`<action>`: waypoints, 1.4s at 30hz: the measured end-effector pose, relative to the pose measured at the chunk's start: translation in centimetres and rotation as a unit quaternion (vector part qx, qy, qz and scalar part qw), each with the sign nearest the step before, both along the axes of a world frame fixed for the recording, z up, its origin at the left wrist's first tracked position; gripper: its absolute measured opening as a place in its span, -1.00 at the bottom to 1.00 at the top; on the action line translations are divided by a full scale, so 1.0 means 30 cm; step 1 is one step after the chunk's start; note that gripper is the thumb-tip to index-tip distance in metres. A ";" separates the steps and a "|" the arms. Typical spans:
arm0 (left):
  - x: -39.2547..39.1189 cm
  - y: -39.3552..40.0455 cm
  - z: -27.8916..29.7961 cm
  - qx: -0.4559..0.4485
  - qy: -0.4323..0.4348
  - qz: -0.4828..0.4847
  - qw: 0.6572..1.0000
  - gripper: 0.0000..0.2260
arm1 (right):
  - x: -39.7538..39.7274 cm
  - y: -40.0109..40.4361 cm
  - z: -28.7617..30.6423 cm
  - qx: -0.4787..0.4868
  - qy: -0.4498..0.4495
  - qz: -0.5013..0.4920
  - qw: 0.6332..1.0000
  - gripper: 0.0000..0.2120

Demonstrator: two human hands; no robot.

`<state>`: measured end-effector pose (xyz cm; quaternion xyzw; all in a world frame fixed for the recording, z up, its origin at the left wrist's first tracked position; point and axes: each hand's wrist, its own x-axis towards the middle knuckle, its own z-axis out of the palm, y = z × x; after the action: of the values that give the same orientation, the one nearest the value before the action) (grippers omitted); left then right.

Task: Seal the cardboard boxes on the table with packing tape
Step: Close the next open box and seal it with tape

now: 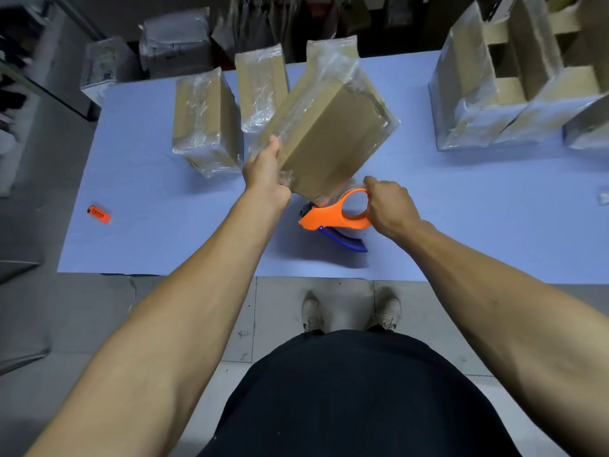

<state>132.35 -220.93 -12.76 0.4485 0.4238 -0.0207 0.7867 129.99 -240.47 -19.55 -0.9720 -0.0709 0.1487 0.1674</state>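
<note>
- Left hand (pixel 265 169): fingers curled round near-left corner of tilted cardboard box (pixel 329 136); thumb on the left face, box lifted off blue table (pixel 148 192), lowest corner just above the dispenser.
- Right hand (pixel 389 204): wrapped round the ring of orange tape dispenser (pixel 333 216); roll mostly hidden behind the hand and the box corner. Blue blade guard (pixel 342 240) hanging beneath, toward the body.
- Key relation: box lies up and away from the left grip, long axis running from near-left (at the grip) to far-right, tilted, far end higher. Near short face just left of and above the right grip, touching or nearly touching the dispenser mouth; contact itself not resolvable.
- Dispenser long axis roughly left–right; mouth pointing left, toward the left grip and under the box's lower corner. Right hand nearer to the tape; left hand nearer to the box.
- Box carrying clear film on its far and left faces; broad brown face toward camera looks bare.
- Judgement: tape start at the near bottom edge, next pull likely along the box's long axis, away from the right grip.
- Other wrapped boxes (pixel 207 123) standing beyond the left grip, well apart; small orange object (pixel 99 214) far left of it.
</note>
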 end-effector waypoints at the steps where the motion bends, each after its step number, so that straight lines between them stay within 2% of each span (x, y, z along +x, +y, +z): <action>1: -0.007 -0.011 -0.001 0.022 0.000 -0.005 1.000 -0.67 | 0.000 -0.004 0.006 -0.012 -0.002 0.013 1.000 -0.80; 5: -0.042 -0.051 -0.018 0.066 -0.003 -0.021 0.998 -0.72 | 0.004 -0.018 0.011 -0.062 0.017 0.023 0.998 -0.62; 8: -0.064 -0.074 -0.032 0.081 -0.019 -0.038 0.996 -0.74 | -0.013 -0.017 -0.005 -0.080 0.045 0.011 0.996 -0.64; 10: -0.077 -0.094 -0.052 0.088 -0.016 -0.045 0.995 -0.68 | -0.026 -0.019 -0.028 -0.066 0.073 -0.007 0.995 -0.67; 13: -0.097 -0.107 -0.076 0.095 0.011 -0.019 0.995 -0.67 | -0.050 -0.030 -0.066 0.008 0.099 -0.049 0.994 -0.71; 15: -0.095 -0.102 -0.086 0.097 0.019 0.002 0.995 -0.70 | -0.081 -0.037 -0.077 0.057 0.046 -0.075 0.995 -0.66; 17: -0.089 -0.104 -0.091 0.099 0.018 0.010 0.995 -0.72 | -0.117 -0.037 -0.080 0.069 -0.046 -0.058 0.995 -0.63; 20: -0.080 -0.114 -0.091 0.105 0.015 0.010 0.994 -0.73 | -0.154 -0.028 -0.079 0.078 -0.080 0.020 0.994 -0.57; 22: -0.079 -0.118 -0.096 0.106 0.017 0.014 0.994 -0.73 | -0.166 -0.030 -0.077 0.042 -0.105 0.067 0.991 -0.47; 25: -0.071 -0.125 -0.098 0.110 0.016 0.024 0.994 -0.74 | -0.182 -0.019 -0.081 -0.005 -0.168 0.165 0.972 -0.50; 29: -0.059 -0.144 -0.101 0.117 0.018 0.019 0.993 -0.65 | -0.208 0.034 -0.099 -0.058 -0.058 0.221 0.972 -0.56; 30: -0.056 -0.146 -0.103 0.119 0.021 0.016 0.993 -0.60 | -0.218 0.047 -0.106 -0.075 -0.057 0.218 0.971 -0.57; 32: -0.045 -0.151 -0.113 0.121 0.018 0.010 0.992 -0.56 | -0.218 0.064 -0.105 -0.079 -0.064 0.196 0.975 -0.47; 36: -0.028 -0.188 -0.137 0.141 0.015 -0.003 0.990 -0.56 | -0.177 0.034 -0.107 -0.033 -0.014 0.218 0.975 -0.30; 39: -0.038 -0.240 -0.161 0.147 0.019 -0.011 0.989 -0.61 | -0.182 -0.025 -0.112 -0.040 -0.002 0.231 0.972 -0.27; 42: -0.048 -0.266 -0.187 0.219 -0.038 -0.067 0.973 -0.58 | -0.180 -0.039 -0.107 -0.051 -0.016 0.232 0.971 -0.25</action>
<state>130.91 -228.91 -18.37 0.6375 0.3569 0.0368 0.6818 124.58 -241.65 -22.78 -0.9385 -0.2897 0.1714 0.0771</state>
